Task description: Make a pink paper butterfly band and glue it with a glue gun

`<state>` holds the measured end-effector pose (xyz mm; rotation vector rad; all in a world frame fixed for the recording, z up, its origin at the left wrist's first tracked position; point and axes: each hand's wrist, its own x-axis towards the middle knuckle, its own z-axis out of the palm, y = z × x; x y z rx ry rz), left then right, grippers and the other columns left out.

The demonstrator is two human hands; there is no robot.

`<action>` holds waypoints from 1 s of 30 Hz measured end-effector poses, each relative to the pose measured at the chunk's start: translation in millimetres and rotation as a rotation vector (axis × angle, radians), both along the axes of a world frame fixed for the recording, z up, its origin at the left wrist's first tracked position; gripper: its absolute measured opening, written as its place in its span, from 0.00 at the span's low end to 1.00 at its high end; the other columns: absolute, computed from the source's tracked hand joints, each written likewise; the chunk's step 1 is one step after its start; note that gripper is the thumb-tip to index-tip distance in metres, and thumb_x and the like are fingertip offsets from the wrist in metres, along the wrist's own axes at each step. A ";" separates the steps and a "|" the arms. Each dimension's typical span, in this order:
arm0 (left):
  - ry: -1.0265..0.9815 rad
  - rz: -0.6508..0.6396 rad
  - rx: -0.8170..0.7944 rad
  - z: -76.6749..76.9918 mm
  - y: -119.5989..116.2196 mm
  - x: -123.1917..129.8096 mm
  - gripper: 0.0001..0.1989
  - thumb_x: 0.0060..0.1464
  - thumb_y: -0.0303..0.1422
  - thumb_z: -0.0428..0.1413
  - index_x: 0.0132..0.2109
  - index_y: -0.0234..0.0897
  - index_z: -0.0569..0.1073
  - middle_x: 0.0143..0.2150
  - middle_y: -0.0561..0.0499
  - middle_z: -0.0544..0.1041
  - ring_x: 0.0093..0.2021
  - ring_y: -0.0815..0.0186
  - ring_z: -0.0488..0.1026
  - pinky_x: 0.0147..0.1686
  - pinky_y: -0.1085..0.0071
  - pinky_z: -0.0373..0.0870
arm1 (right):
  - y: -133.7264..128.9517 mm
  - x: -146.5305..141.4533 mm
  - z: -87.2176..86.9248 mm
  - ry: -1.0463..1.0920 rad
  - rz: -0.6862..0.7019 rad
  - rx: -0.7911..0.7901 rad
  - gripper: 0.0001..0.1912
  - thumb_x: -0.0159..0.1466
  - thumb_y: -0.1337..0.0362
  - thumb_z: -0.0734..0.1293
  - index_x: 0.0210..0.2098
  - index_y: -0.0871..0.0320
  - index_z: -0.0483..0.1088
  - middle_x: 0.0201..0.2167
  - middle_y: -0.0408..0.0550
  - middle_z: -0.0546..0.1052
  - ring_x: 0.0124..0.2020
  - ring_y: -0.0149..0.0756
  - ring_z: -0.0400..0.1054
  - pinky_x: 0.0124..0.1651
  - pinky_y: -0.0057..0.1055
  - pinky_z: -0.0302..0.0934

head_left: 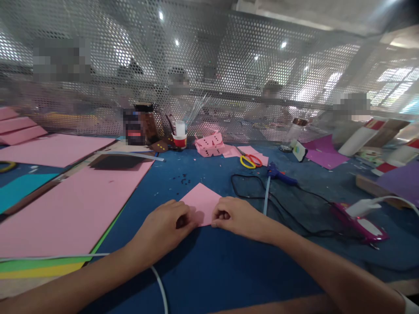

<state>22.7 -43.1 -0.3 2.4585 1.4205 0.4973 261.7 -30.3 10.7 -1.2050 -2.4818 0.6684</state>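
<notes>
A small sheet of pink paper lies on the blue table, one corner pointing away from me. My left hand is closed on its near left edge, fingers curled and thumb pressed to the paper. On the near right edge, my right hand pinches it in the same way. The paper's left and right corners are hidden under my hands. Beyond it stands a folded pink paper piece with black dots. Scissors with yellow and red handles rest on pink scraps to its right.
Large pink sheets cover the left side. A blue glue gun with a black cord and a magenta power strip lie at right. A paper cup and a jar stand before the perforated metal screen.
</notes>
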 end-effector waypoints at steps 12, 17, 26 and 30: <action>-0.026 -0.415 0.149 -8.6 -3.3 -3.1 0.18 0.65 0.24 0.44 0.55 0.45 0.70 0.50 0.49 0.74 0.49 0.63 0.69 0.49 0.66 0.67 | -2.0 -3.2 4.1 -0.007 -0.052 0.001 0.03 0.60 0.65 0.69 0.32 0.57 0.75 0.30 0.42 0.75 0.32 0.30 0.66 0.34 0.26 0.55; 0.022 -0.444 0.216 -10.3 -0.8 -3.0 0.19 0.64 0.22 0.44 0.54 0.43 0.71 0.48 0.47 0.74 0.46 0.62 0.69 0.46 0.64 0.69 | -2.7 -2.3 9.1 -0.018 -0.035 -0.045 0.04 0.60 0.65 0.69 0.34 0.58 0.76 0.31 0.44 0.76 0.33 0.32 0.67 0.35 0.26 0.56; 0.097 -0.454 0.210 -10.4 -0.6 -3.4 0.19 0.64 0.23 0.44 0.56 0.43 0.70 0.50 0.47 0.74 0.47 0.61 0.69 0.46 0.62 0.70 | -1.9 3.7 12.8 -0.016 -0.017 -0.057 0.04 0.58 0.68 0.68 0.34 0.58 0.75 0.31 0.43 0.77 0.32 0.30 0.67 0.35 0.25 0.55; 0.171 -0.457 0.184 -8.2 -2.4 -3.4 0.22 0.62 0.21 0.45 0.59 0.45 0.68 0.51 0.47 0.73 0.47 0.60 0.69 0.47 0.60 0.70 | -0.6 4.6 13.3 -0.019 -0.003 -0.054 0.04 0.58 0.67 0.68 0.34 0.58 0.75 0.31 0.43 0.77 0.33 0.31 0.67 0.35 0.25 0.55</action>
